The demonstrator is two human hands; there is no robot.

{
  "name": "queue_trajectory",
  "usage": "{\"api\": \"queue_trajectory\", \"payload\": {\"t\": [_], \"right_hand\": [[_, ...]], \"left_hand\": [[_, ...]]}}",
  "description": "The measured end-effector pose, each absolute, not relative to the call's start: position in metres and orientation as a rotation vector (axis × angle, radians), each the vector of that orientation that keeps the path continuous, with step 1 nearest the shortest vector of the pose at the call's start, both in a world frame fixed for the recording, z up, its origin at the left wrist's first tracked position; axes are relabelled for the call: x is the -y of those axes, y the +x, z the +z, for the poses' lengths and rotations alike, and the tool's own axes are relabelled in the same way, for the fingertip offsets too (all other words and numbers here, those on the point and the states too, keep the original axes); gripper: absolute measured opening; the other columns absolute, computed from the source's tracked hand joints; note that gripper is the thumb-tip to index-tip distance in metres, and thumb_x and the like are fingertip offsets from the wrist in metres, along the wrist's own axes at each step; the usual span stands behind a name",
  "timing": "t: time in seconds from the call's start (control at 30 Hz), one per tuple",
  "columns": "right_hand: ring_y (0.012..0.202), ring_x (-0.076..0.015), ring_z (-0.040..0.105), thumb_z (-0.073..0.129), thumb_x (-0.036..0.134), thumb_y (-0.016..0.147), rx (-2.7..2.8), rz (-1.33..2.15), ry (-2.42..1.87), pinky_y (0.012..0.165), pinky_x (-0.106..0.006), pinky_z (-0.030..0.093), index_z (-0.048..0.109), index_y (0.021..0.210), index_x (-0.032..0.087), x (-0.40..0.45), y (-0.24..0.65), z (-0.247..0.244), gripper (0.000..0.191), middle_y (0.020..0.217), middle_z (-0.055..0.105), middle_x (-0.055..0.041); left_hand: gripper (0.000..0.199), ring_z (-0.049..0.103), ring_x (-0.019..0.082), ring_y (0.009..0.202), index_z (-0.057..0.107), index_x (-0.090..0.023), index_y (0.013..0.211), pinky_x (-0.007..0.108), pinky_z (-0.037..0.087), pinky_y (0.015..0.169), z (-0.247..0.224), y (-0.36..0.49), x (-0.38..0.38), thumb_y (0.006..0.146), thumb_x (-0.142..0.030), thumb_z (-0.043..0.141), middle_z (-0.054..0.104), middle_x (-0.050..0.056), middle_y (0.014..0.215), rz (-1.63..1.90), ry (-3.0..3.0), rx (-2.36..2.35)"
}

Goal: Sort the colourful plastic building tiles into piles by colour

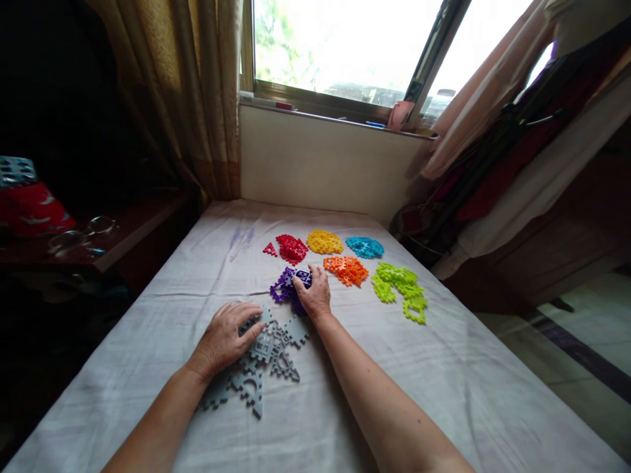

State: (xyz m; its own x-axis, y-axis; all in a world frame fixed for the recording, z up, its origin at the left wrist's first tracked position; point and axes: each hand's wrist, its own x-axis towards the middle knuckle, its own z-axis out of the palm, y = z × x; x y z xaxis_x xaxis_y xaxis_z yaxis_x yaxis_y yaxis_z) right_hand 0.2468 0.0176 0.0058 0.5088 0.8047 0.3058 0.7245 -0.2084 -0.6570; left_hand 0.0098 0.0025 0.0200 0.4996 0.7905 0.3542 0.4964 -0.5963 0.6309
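Note:
Flat interlocking plastic building pieces with toothed edges lie on the cloth, sorted by colour. My left hand [224,338] rests over the near pile of grey pieces [266,345], fingers stretched and thumb apart, with some of the pile hidden beneath it. At the small pile of purple pieces [282,286], my right hand [315,293] has its thumb and fingers around a purple piece [303,277]. Part of the purple pile is covered by that hand.
Behind the hands lie piles of red [292,249], yellow [324,242], blue [365,247], orange [346,270] and lime green pieces [397,282]. A dark side table [113,246] with eyeglasses [101,225] stands left. Hanging clothes [532,157] border the right side.

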Motion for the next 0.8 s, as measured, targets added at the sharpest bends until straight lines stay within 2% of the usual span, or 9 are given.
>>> {"api": "queue_trajectory", "payload": {"t": [0.23,0.47,0.63,0.8], "right_hand": [[0.137,-0.0299,0.043,0.058,0.046,0.088,1.389,0.155,-1.939,0.111,-0.044,0.037,0.05,0.14,0.015,-0.074,0.199,0.01,0.061,0.145,0.045,-0.0204],[0.137,-0.029,0.042,0.057,0.048,0.089,1.522,0.219,-1.868,0.111,-0.042,0.037,0.049,0.141,0.014,-0.122,0.166,0.01,0.063,0.146,0.044,-0.0203],[0.134,-0.0269,0.046,0.055,0.048,0.09,1.639,0.254,-1.801,0.11,-0.041,0.038,0.048,0.142,0.016,-0.143,0.159,0.011,0.061,0.142,0.052,-0.0177],[0.134,-0.0249,0.047,0.052,0.049,0.093,1.731,0.288,-1.731,0.111,-0.039,0.037,0.048,0.143,0.017,-0.15,0.169,0.015,0.059,0.144,0.051,-0.0155]], "left_hand": [[0.024,0.066,0.025,0.107,0.073,-0.027,0.098,0.049,0.041,0.109,0.018,0.011,0.005,0.086,-0.044,0.06,0.074,0.007,0.11,0.884,2.384,-1.058],[0.025,0.066,0.026,0.108,0.072,-0.027,0.1,0.052,0.04,0.111,0.017,0.01,0.008,0.089,-0.044,0.058,0.074,0.007,0.111,0.893,2.383,-1.079],[0.027,0.067,0.026,0.106,0.071,-0.026,0.102,0.053,0.04,0.111,0.015,0.008,0.008,0.091,-0.044,0.055,0.074,0.008,0.111,0.899,2.349,-1.116],[0.024,0.067,0.026,0.107,0.071,-0.027,0.101,0.053,0.041,0.11,0.015,0.008,0.01,0.089,-0.043,0.058,0.074,0.009,0.112,0.897,2.361,-1.117]]}}
